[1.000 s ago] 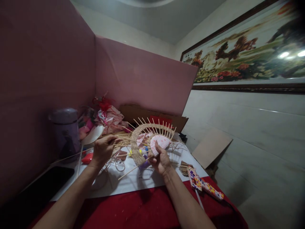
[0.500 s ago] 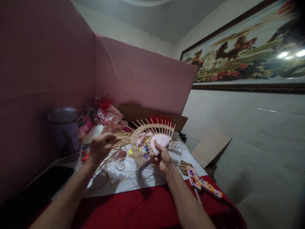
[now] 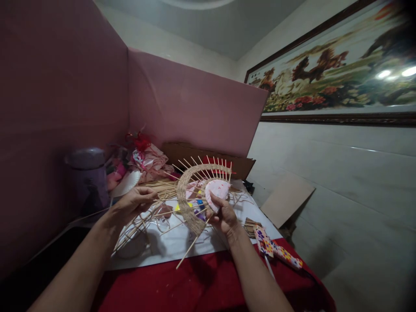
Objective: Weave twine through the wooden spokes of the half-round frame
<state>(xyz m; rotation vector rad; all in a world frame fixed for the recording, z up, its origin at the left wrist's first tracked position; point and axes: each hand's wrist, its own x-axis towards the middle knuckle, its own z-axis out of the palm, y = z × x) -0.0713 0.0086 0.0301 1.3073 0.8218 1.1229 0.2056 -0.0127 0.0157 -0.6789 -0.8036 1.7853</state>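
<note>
My right hand [image 3: 223, 216] grips the lower edge of a pale pink half-round piece [image 3: 218, 193], thumb on its face. Thin sticks fan out from that piece through a curved band of woven twine [image 3: 183, 190], their tips sticking out past it. One longer stick [image 3: 189, 252] points down toward the red cloth. My left hand [image 3: 140, 200] is to the left of the band with fingers pinched together near a stick's end; whether a strand is between the fingertips is too small to tell.
A glue gun with a flowered cover [image 3: 276, 250] lies at the right on the red cloth [image 3: 162, 286]. Loose sticks [image 3: 161, 189] lie behind my left hand. A lidded purple container [image 3: 88, 182] and crumpled pink fabric [image 3: 154, 160] stand at the back left, cardboard [image 3: 208, 152] behind.
The woven piece has turned and tilted a little, its long lower stick now pointing further down. My left hand has moved slightly down and left, with its fingers now level.
</note>
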